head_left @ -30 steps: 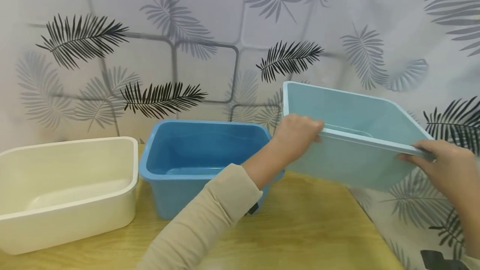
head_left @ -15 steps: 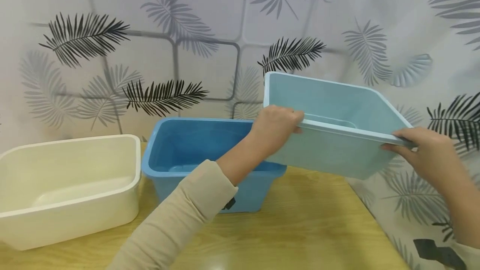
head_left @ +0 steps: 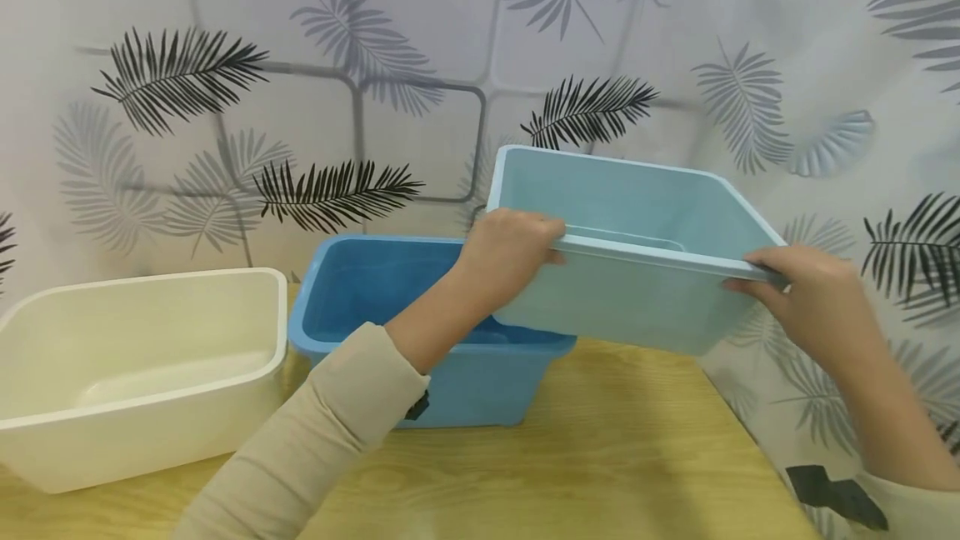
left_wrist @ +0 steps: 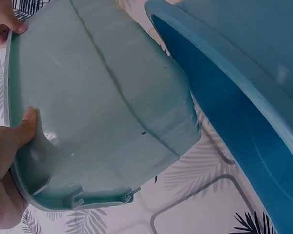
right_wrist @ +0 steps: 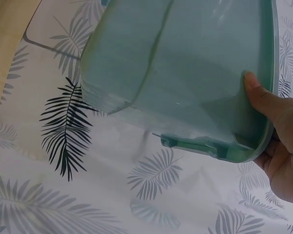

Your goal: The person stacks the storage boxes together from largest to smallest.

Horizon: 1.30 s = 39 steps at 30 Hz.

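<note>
Both hands hold a pale teal plastic bin point(head_left: 630, 298) up off the table, tilted down at its right end. My left hand point(head_left: 506, 261) grips the near rim by the left corner, its thumb against the outer wall in the left wrist view. At the right corner my right hand point(head_left: 813, 294) pinches the rim, the thumb pressed on the outer side in the right wrist view. The teal bin's lower left part overlaps the right end of a blue bin point(head_left: 480, 386) standing on the table. My left forearm crosses in front of that blue bin.
A cream bin point(head_left: 142, 432) stands at the left, close beside the blue one. All three sit at or over a wood-grain table point(head_left: 600, 457), whose right edge slants toward the front. Behind is a wall covering point(head_left: 420, 15) with a leaf print.
The teal bin, held in both hands, has moved left from beyond the blue bin's right side to over its right end. The cream and blue bins stay in place.
</note>
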Each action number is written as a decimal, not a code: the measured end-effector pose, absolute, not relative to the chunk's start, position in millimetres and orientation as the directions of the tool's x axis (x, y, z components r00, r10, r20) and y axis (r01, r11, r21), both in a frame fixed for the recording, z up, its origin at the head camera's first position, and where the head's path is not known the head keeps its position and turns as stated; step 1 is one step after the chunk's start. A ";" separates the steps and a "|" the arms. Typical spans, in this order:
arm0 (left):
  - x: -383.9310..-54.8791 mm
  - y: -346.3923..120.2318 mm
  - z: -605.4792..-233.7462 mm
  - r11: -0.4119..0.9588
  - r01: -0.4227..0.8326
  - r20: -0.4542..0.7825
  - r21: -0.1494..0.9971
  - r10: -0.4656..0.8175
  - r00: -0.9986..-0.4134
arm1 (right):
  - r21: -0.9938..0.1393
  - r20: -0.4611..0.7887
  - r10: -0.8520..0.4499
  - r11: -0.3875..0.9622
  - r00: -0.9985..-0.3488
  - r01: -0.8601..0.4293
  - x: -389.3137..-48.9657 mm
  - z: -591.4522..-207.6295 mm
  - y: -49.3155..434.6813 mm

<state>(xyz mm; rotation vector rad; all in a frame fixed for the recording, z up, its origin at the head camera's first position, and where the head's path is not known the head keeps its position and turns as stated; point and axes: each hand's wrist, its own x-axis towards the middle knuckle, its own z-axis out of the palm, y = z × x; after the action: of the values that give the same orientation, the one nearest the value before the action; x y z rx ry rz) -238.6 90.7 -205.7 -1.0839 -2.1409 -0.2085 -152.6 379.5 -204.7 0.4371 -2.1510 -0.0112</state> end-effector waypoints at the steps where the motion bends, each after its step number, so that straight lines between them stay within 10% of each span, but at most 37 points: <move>1: -238.9 87.6 -206.1 0.639 0.752 0.664 -0.162 0.634 -0.397 | 0.171 0.797 -0.317 0.935 -0.514 -0.311 -154.5 -205.4 376.6; 39: -244.2 -25.6 -206.6 0.737 0.673 0.755 -0.057 0.473 -0.454 | 0.111 0.813 -0.326 0.900 -0.483 -0.421 -197.2 -204.9 266.8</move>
<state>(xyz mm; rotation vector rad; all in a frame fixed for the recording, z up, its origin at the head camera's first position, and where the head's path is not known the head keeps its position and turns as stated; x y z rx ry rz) -244.2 -25.6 -206.6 -0.8610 -2.1358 -0.3195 -197.2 266.8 -204.9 0.5346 -2.1159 0.1272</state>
